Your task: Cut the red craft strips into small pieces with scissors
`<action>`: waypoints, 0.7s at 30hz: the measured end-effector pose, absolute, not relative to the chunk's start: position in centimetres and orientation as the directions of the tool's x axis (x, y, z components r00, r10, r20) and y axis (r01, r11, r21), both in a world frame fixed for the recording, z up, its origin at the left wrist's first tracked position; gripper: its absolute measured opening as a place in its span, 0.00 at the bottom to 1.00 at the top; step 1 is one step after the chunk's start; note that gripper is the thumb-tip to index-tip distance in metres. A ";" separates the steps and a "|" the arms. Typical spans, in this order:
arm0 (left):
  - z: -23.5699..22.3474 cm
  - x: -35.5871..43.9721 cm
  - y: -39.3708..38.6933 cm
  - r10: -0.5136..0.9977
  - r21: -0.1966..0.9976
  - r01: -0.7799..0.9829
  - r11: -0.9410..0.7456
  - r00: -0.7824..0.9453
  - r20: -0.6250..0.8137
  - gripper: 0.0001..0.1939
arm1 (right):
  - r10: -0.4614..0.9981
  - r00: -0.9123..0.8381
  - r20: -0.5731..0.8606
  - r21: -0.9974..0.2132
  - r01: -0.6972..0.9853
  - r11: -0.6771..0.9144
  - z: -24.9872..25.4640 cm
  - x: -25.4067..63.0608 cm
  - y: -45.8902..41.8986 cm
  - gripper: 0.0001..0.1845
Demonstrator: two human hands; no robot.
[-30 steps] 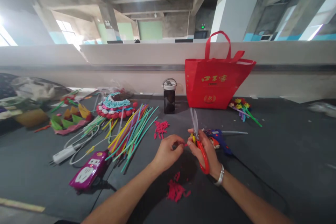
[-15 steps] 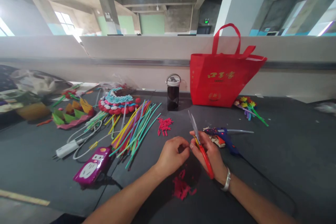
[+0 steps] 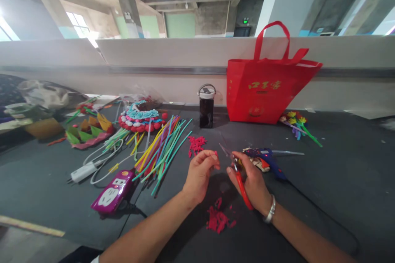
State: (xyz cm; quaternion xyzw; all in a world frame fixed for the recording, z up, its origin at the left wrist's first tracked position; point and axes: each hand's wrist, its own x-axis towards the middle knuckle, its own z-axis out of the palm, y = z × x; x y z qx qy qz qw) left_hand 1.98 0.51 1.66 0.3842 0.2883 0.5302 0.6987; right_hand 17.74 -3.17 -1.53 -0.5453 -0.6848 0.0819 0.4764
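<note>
Between the thumb and fingertips of my left hand [image 3: 200, 174] is a small pink-red piece [image 3: 216, 154], only its tip showing. My right hand [image 3: 251, 181] is wrapped round red-handled scissors [image 3: 242, 187], whose blades point up and to the left, slightly blurred. The two hands are apart, close to each other above the dark table. Below them lies a loose heap of red scraps [image 3: 217, 218]. Just beyond my left hand is a pile of small pink-red cut pieces [image 3: 196, 145].
A blue glue gun [image 3: 268, 158] with its cord lies right of my right hand. Left are colourful pipe cleaners [image 3: 166, 152], a purple power strip [image 3: 114, 192] and a white charger [image 3: 83, 171]. A dark bottle [image 3: 206, 111] and a red bag [image 3: 265, 94] stand at the back.
My left hand has lifted and drawn away from my right, bringing the small red piece into sight. My right hand has shifted its grip on the scissors. The view has moved slightly.
</note>
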 end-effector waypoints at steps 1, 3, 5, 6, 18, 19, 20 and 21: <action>1.7 2.0 0.5 0.963 0.823 -0.548 0.150 0.270 0.004 0.06 | 0.824 0.023 0.566 -0.606 0.690 0.396 -1.7 17.7 -3.2 0.22; 1.6 2.2 0.3 0.964 0.801 -0.578 0.155 0.267 0.006 0.07 | 0.832 -0.017 0.555 -0.566 0.724 0.393 -1.9 17.4 -3.2 0.23; 1.6 2.3 0.2 0.966 0.787 -0.598 0.154 0.259 0.008 0.07 | 0.844 -0.047 0.535 -0.541 0.748 0.385 -2.1 17.2 -3.2 0.24; 1.6 2.3 0.1 0.967 0.779 -0.609 0.151 0.255 0.012 0.07 | 0.847 -0.056 0.528 -0.531 0.756 0.381 -2.1 17.1 -3.2 0.24; 1.1 2.2 0.3 0.980 0.809 -0.583 0.079 0.196 0.046 0.06 | 0.850 -0.044 0.525 -0.494 0.797 0.347 -2.4 17.0 -3.4 0.20; 1.1 2.2 0.3 0.981 0.808 -0.584 0.081 0.192 0.041 0.06 | 0.846 -0.045 0.531 -0.488 0.800 0.349 -2.5 17.0 -3.4 0.21; 1.1 2.2 0.3 0.981 0.806 -0.586 0.083 0.190 0.037 0.06 | 0.842 -0.046 0.537 -0.483 0.802 0.351 -2.5 17.0 -3.4 0.21; 1.0 2.2 0.3 0.981 0.804 -0.588 0.084 0.190 0.036 0.06 | 0.839 -0.046 0.542 -0.478 0.804 0.353 -2.5 17.0 -3.4 0.21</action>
